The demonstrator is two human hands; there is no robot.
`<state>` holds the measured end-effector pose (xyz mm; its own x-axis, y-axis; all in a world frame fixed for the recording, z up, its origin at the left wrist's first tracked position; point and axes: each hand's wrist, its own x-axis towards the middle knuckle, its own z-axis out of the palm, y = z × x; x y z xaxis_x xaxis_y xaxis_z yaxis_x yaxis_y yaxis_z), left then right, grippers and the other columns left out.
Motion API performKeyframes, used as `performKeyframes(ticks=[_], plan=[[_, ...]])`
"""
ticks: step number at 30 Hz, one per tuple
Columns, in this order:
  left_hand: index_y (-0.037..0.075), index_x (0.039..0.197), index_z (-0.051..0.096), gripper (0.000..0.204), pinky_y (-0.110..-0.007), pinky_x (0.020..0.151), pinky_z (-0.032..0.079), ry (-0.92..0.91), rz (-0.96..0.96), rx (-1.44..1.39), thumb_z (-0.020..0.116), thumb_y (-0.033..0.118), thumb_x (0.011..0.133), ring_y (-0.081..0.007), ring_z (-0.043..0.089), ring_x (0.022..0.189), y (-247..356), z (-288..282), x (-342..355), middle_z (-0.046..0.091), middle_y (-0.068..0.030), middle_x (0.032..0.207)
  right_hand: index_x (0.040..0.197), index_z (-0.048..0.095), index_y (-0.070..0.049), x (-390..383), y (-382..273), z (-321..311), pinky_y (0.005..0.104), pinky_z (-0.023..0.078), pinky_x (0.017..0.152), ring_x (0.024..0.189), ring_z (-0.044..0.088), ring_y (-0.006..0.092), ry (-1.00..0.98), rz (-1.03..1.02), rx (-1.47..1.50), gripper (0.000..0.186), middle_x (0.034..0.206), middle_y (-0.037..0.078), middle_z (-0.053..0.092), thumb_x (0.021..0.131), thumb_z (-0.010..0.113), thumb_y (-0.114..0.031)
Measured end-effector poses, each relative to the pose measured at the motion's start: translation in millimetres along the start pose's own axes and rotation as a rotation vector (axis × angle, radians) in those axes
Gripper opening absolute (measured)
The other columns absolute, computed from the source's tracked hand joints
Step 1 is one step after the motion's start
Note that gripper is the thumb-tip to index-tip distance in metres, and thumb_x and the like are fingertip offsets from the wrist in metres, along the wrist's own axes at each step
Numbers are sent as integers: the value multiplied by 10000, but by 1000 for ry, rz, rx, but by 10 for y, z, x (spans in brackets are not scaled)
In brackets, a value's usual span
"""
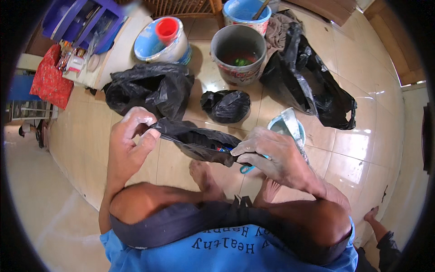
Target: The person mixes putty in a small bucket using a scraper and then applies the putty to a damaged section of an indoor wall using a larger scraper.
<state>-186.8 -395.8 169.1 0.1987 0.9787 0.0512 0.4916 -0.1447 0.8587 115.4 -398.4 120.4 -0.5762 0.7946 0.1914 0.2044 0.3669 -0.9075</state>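
Note:
A small black plastic bag (195, 138) is stretched between my two hands over my knees, its mouth partly spread, with a small blue and red item (223, 148) showing inside. My left hand (136, 140) pinches one end and my right hand (272, 156) the other; both have whitish residue on the fingers. Just behind my right hand is a light blue container (276, 122) with a pale, dirty cloth or strip (293, 126) over its rim. A bunched black bag (225, 106) rests on the tiles beyond.
Larger black bags (149, 90) (308, 81) lie left and right. Buckets (231, 70) (161, 54) (244, 16) stand ahead. A white cabinet (118, 63) holds purple organizers (77, 20) beside a red patterned bag (50, 81). Another person's bare foot (371, 215) shows at lower right.

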Motion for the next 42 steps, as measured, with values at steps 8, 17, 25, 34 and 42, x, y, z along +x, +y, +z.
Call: performKeyframes(ticks=[8,17,25,34,42], plan=[[-15,952,552,129,-240,664,418,187,-42,56,622,18,850,-102,508,753,-1128,460,-577,532,-54,822,956,637,-30,192,709,699,453,501,707,814,620,389,-303,26,-264,176,878,179,634,877,614,-185],[3,1019,554,122,-252,734,426,344,-283,-317,569,57,911,-95,490,830,-1549,771,-838,541,-28,903,1002,670,-19,258,1081,1117,464,503,560,611,639,374,-514,47,-721,222,655,180,626,802,603,-88],[-1,959,631,132,-258,752,447,168,39,7,554,-62,870,-132,545,834,-1665,702,-737,546,-61,954,1094,611,14,425,1126,1213,395,505,509,614,675,297,-511,91,-995,355,725,184,652,742,624,-31],[-11,1181,645,326,-259,792,515,191,-212,-297,472,-61,910,-137,563,936,-1566,756,-563,539,-77,1145,877,607,-54,694,1161,1455,392,498,812,1005,569,258,-280,-374,-509,191,896,88,618,688,603,-68],[-25,1261,601,343,-248,795,509,230,-268,-424,482,-22,939,-102,551,984,-1505,814,-585,527,-73,1253,813,668,-47,718,1248,1324,368,534,554,685,703,268,-503,-105,-905,64,771,101,678,775,619,-63]])
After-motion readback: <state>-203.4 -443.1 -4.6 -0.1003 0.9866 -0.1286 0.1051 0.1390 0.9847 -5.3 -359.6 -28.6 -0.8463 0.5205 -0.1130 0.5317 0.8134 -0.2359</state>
